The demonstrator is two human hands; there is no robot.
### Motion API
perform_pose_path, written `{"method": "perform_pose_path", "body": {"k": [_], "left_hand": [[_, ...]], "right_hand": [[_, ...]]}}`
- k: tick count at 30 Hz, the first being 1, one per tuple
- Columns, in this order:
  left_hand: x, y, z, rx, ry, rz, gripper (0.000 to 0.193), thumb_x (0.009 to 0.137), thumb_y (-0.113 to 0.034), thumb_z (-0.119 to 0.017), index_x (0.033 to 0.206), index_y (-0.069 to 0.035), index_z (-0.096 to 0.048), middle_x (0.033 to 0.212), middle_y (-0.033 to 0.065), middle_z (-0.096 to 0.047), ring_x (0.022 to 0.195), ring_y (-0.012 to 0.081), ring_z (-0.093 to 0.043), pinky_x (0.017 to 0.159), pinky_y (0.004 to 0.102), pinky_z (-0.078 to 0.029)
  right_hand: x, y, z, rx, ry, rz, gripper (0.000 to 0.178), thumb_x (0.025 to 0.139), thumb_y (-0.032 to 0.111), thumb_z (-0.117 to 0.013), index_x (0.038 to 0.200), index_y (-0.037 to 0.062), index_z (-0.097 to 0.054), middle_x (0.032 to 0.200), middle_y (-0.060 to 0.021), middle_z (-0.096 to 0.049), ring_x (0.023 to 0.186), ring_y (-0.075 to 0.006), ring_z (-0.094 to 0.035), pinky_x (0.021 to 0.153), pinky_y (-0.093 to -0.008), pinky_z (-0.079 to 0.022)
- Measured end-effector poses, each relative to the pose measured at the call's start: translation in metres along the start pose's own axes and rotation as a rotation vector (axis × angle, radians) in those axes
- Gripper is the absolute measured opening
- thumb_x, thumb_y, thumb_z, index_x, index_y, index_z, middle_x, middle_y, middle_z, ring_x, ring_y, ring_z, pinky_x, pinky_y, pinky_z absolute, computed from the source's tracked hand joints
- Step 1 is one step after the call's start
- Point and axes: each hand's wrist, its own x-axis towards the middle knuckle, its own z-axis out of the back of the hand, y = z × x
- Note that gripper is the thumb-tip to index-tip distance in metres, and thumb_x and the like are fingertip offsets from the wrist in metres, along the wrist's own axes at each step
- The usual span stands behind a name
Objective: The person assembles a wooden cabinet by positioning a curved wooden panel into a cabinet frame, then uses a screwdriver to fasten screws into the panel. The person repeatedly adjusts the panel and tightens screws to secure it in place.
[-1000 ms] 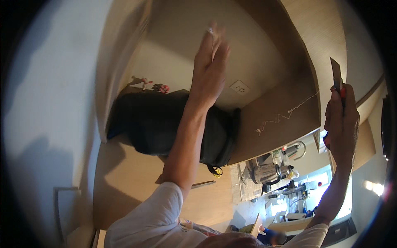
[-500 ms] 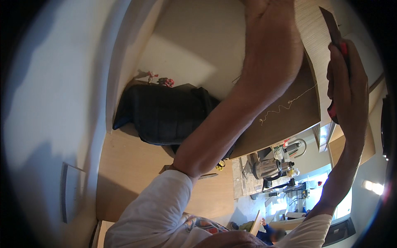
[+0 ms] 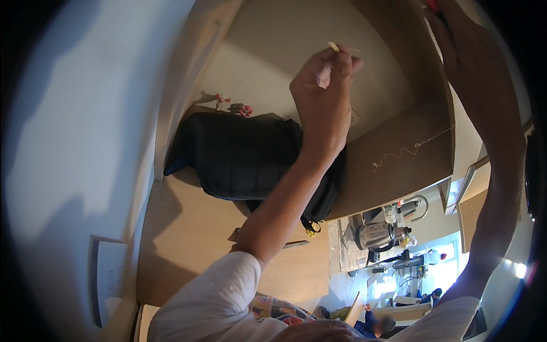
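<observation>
My left hand is raised in front of a pale recessed panel, its fingers pinched on a thin, light-coloured sliver that looks like wood. At the upper right, my right hand is closed near the wooden cabinet edge, partly cut off by the picture's rim. Only a red bit of the handle shows there; the earlier frame shows it as a red-and-black-handled tool with a flat dark blade. Below my left hand, a black padded bag lies inside the wooden cabinet.
Two small red-handled valves sit behind the bag. A thin string hangs against the cabinet's side. Beyond lie a bench with power tools and a person in blue. A white wall stands at left.
My left hand has come down into view from the top edge, with the sliver between its fingers. My right hand has moved up, taking the bladed tool mostly out of the picture.
</observation>
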Motion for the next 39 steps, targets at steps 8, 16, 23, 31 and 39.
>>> {"method": "perform_pose_path", "body": {"k": [8, 16, 23, 31, 39], "left_hand": [[-0.003, 0.011, 0.013, 0.081, 0.007, -0.033, 0.018, 0.094, -0.009, -0.072, 0.110, -0.002, -0.070, 0.102, 0.0067, -0.069, 0.087, 0.0128, -0.066, 0.080, 0.0290, -0.052], [-0.007, 0.013, 0.015, 0.367, 0.118, -0.418, 0.034, 0.086, 0.016, -0.044, 0.100, 0.000, -0.070, 0.096, 0.0073, -0.068, 0.090, 0.0116, -0.062, 0.082, 0.0267, -0.049], [-0.026, 0.019, 0.018, 0.217, 0.329, -0.229, 0.017, 0.089, 0.003, -0.045, 0.082, -0.001, -0.060, 0.081, 0.0054, -0.060, 0.078, 0.0096, -0.053, 0.076, 0.0297, -0.046], [-0.012, -0.012, -0.001, 0.271, 0.130, -0.195, 0.015, 0.096, -0.006, -0.057, 0.082, -0.001, -0.059, 0.077, 0.0041, -0.060, 0.071, 0.0087, -0.053, 0.067, 0.0273, -0.044], [0.038, -0.020, -0.020, 0.270, 0.176, -0.331, 0.037, 0.108, -0.024, -0.048, 0.131, 0.005, -0.052, 0.100, 0.0069, -0.062, 0.089, 0.0119, -0.058, 0.080, 0.0277, -0.048]], "right_hand": [[0.001, -0.002, -0.007, -0.056, -0.019, 0.009, 0.029, 0.106, 0.025, -0.050, 0.128, 0.0064, -0.056, 0.086, -0.0133, -0.062, 0.071, -0.0245, -0.062, 0.065, -0.0352, -0.049], [-0.003, -0.001, -0.006, -0.102, -0.018, 0.008, 0.028, 0.106, 0.024, -0.051, 0.128, 0.0065, -0.055, 0.087, -0.0138, -0.063, 0.073, -0.0256, -0.063, 0.066, -0.0359, -0.049], [-0.004, 0.002, -0.009, -0.123, -0.018, -0.005, 0.028, 0.106, 0.024, -0.051, 0.128, 0.0066, -0.055, 0.089, -0.0142, -0.064, 0.075, -0.0266, -0.063, 0.067, -0.0366, -0.050], [-0.008, 0.000, -0.012, -0.124, -0.001, -0.014, 0.028, 0.106, 0.024, -0.051, 0.128, 0.0067, -0.055, 0.091, -0.0146, -0.065, 0.077, -0.0277, -0.064, 0.068, -0.0373, -0.050], [-0.007, 0.001, -0.013, -0.128, -0.009, -0.015, 0.028, 0.106, 0.023, -0.051, 0.128, 0.0068, -0.055, 0.093, -0.0151, -0.065, 0.078, -0.0288, -0.065, 0.069, -0.0380, -0.051]]}}
